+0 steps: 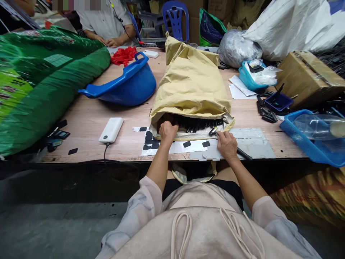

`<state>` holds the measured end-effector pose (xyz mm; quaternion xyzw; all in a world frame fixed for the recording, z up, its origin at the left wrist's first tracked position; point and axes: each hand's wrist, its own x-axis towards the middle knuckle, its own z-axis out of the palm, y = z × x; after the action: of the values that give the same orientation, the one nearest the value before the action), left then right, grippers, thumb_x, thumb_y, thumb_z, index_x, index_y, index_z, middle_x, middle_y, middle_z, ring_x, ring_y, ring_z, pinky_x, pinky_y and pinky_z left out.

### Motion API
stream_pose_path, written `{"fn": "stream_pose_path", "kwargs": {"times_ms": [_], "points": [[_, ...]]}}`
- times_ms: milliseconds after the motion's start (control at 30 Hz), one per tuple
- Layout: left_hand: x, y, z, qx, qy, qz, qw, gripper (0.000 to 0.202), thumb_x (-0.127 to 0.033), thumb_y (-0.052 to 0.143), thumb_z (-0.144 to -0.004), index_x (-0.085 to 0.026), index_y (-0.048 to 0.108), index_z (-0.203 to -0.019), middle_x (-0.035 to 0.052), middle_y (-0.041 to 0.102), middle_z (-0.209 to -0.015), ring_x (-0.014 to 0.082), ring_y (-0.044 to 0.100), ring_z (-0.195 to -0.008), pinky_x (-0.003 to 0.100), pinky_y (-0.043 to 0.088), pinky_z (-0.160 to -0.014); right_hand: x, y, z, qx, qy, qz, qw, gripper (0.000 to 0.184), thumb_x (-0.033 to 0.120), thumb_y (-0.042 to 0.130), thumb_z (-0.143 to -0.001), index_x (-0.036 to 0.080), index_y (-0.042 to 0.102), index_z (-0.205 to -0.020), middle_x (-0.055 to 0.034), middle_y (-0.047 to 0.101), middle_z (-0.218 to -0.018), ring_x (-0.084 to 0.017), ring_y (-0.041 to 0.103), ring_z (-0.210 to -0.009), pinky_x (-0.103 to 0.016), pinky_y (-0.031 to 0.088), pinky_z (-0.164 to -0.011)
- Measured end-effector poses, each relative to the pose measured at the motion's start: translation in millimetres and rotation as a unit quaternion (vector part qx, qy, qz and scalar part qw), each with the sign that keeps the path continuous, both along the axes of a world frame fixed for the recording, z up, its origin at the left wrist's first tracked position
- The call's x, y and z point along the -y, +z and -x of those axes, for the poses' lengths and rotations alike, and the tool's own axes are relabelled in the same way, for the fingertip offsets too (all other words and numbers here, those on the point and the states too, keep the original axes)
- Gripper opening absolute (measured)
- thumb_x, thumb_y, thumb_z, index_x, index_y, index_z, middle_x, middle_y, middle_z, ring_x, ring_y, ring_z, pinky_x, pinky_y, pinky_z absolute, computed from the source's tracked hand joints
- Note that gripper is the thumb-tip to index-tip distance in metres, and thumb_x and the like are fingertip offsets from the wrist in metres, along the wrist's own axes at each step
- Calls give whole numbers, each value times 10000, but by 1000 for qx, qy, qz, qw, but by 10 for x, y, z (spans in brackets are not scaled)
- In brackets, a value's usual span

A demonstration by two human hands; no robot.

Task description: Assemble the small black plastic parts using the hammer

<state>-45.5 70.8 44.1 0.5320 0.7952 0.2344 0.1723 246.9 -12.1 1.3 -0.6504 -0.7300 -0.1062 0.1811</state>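
Note:
A yellow woven sack (194, 82) lies on the table with its mouth towards me, and many small black parts (194, 124) show inside. My left hand (168, 130) reaches into the left side of the mouth; its fingertips are hidden there. My right hand (228, 144) is closed around a small hammer (244, 154) with a black handle, its metal head near the right corner of the mouth. Below the sack are a white sheet with black rounded stickers (148, 136) and a grey flat board (258, 142).
Left of the sack stand a blue basin (129, 84), a white power bank (111, 129) with a cable and a large green bag (51, 86). To the right are a blue tray (309, 144) with a plastic bottle, a purple box (279, 102) and a carton (312, 77). Another person (107, 25) sits opposite.

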Motion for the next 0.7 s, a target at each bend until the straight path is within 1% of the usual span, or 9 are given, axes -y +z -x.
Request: {"fn": "stream_pose_path", "kwargs": {"times_ms": [67,100,167,233,267,300,367,500,700], "points": [[138,29,-4,-10,-32,-59,998,233,-285,681,-841,-136,751,-1004,172,755,-996,328,727,-995,408,561,-873,2,6,5,-2,-1,4,1000,326,239,492,-1020,213,714,-1258,-98,637,-978,-242,487,-904,-341,334,-760],[221,32,-18,-2,-74,-96,993,217,-266,666,-847,-156,742,-1018,130,751,-994,282,719,-962,370,556,-867,2,7,6,-3,-2,5,1000,328,237,491,-1018,212,713,-1257,-98,635,-978,-243,486,-905,-342,333,-760],[390,5,-66,45,-213,-140,966,206,-229,658,-843,-192,730,-1032,61,738,-979,209,692,-886,306,540,-826,2,9,5,-6,-3,5,1000,331,233,488,-1014,214,713,-1256,-99,630,-976,-245,482,-907,-345,332,-757],[525,-60,-127,90,-352,-126,923,205,-217,668,-833,-211,725,-1030,29,728,-970,177,666,-839,279,525,-779,2,10,2,-10,-1,4,1000,335,229,488,-1008,214,712,-1256,-101,624,-974,-247,478,-909,-348,333,-752],[572,-100,-157,99,-399,-110,905,206,-212,674,-826,-216,725,-1026,25,726,-972,177,659,-839,279,520,-772,2,11,1,-12,0,5,1000,337,226,488,-1004,214,711,-1257,-102,621,-972,-248,476,-910,-349,334,-750],[604,-141,-185,98,-428,-96,893,210,-205,676,-820,-219,724,-1024,25,724,-977,182,656,-852,285,519,-777,2,11,1,-14,1,5,1000,339,222,488,-1000,214,711,-1256,-103,618,-971,-249,475,-910,-349,335,-749],[632,-214,-232,82,-437,-84,892,222,-186,664,-814,-222,724,-1025,33,716,-991,199,654,-894,303,522,-808,2,11,2,-17,1,5,1000,341,219,490,-993,213,710,-1254,-104,616,-971,-249,472,-911,-349,336,-750],[633,-302,-289,63,-407,-91,906,264,-179,648,-827,-225,729,-1074,43,687,-1023,212,651,-944,314,527,-845,3,11,8,-17,0,4,1000,335,229,497,-988,216,709,-1247,-103,617,-978,-249,468,-913,-346,340,-753],[641,-382,-324,83,-388,-111,911,185,-263,742,-860,-218,742,-1039,42,681,-1037,213,660,-983,319,520,-892,8,6,5,-8,-3,0,1000,346,235,481,-1002,217,708,-1263,-102,621,-973,-250,473,-909,-346,334,-751]]}}
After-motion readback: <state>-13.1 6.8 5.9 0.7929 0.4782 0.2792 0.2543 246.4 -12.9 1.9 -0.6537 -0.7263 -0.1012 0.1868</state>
